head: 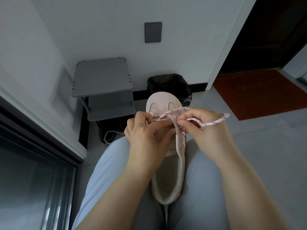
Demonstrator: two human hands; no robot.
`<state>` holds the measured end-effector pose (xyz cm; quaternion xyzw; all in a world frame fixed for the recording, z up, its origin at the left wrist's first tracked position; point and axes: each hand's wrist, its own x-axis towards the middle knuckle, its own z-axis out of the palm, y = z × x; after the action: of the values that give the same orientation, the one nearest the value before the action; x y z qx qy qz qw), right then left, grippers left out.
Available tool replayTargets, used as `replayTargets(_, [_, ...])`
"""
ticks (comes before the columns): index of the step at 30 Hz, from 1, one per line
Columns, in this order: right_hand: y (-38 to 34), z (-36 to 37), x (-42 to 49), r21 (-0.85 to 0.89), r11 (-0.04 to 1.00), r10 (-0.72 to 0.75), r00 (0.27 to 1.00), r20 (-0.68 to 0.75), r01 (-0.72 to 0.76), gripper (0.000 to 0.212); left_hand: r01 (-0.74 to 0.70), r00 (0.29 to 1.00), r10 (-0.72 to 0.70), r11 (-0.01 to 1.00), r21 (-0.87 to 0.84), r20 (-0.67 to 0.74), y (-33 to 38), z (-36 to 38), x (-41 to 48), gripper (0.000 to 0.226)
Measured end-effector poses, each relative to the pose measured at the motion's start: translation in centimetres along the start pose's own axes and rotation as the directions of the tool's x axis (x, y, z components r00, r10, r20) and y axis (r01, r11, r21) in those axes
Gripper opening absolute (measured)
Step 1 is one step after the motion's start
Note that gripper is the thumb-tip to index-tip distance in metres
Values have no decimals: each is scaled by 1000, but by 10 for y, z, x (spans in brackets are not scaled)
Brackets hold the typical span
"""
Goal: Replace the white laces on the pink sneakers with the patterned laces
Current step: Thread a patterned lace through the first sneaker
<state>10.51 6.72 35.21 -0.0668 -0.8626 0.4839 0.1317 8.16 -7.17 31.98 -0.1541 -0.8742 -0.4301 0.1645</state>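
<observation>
The pink sneaker (166, 188) lies between the person's thighs (103, 171), toe pointing away. The left grip (146, 135) clasps it at the eyelets. The right grip (204, 128) pinches the patterned lace (214, 122), which loops out rightward.

- The left forearm (123, 188) and the right forearm (242, 183), both bare, rise from the bottom of the view and converge toward the middle.
- The left hand (146, 135) shows its back to the camera, its fingers curled, the upper ones bent in to pinch the patterned lace (214, 122), one finger lying stretched toward the other hand.
- The right hand (204, 130) is tilted inward at the wrist, thumb and forefinger pinching the same lace, the remaining fingers curled beneath.
- The fingertips of the two hands nearly meet.
</observation>
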Motion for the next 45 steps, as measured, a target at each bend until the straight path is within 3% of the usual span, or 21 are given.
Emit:
replayTargets(6, [7, 6, 4, 220, 970, 94, 995, 39, -101, 17, 54, 997, -55, 998, 19, 58, -1, 5, 2, 18])
replayTargets(9, [6, 9, 1, 309, 941, 123, 990, 75, -141, 6, 38, 999, -39, 998, 58, 32, 0, 7, 2, 13])
replayTargets(10, [5, 9, -1, 328, 931, 137, 986, 93, -161, 13, 40, 998, -42, 997, 63, 36, 0, 6, 2, 14])
replayTargets(13, [3, 10, -7, 279, 945, 132, 979, 153, -171, 36, 35, 999, -37, 997, 63, 37, -3, -3, 2, 14])
replayTargets(18, [2, 15, -9, 99, 989, 102, 989, 106, -113, 24, 109, 970, -108, 994, 8, 217, -9, -38, 3, 4])
replayTargets(21, [2, 12, -7, 182, 970, 141, 984, 112, -160, 23, 181, 942, -160, 983, -45, 296, -20, -71, 9, 19])
replayTargets(22, [3, 9, -6, 244, 955, 129, 979, 161, -166, 23, 248, 936, -193, 955, -163, 295, -27, -83, 11, 19])
replayTargets(23, [3, 5, -6, 314, 933, 113, 970, 215, -178, 20, 327, 926, -220, 874, -360, 307, -36, -93, 14, 15])
replayTargets(25, [7, -1, -5, 429, 881, 86, 959, 270, -199, 11, 393, 918, -173, 511, -765, 356, -53, -106, 17, 15])
replayTargets(26, [9, -1, -4, 446, 873, 95, 965, 244, -199, 14, 363, 932, -140, 315, -877, 335, -59, -109, 18, 16])
replayTargets(27, [12, -2, -2, 457, 867, 116, 972, 207, -200, 25, 333, 939, -165, 207, -920, 303, -61, -108, 19, 10])
replayTargets(30, [15, 2, -1, 519, 836, 163, 984, 70, -176, 44, 324, 896, -339, 54, -945, 288, -57, -99, 21, 25])
replayTargets(32, [14, 6, -2, 452, 885, 147, 988, -43, -112, 46, 323, 844, -448, -18, -946, 297, -57, -92, 22, 24])
replayTargets(35, [9, 10, -8, 290, 956, 47, 998, -32, -35, 48, 304, 787, -601, 181, -935, 140, -63, -93, 26, 36])
replayTargets(39, [5, 18, -16, 37, 999, 8, 991, 131, -13, 49, 286, 770, -618, 555, -781, -157, -79, -118, 26, 29])
replayTargets(42, [9, 21, -15, -14, 1000, 9, 996, 91, -8, 38, 360, 868, -447, 865, -349, -214, -98, -135, 21, 27])
replayTargets(45, [9, 20, -12, 49, 999, -2, 999, 37, 0, 35, 364, 922, -360, 931, 1, -141, -120, -148, 15, 38])
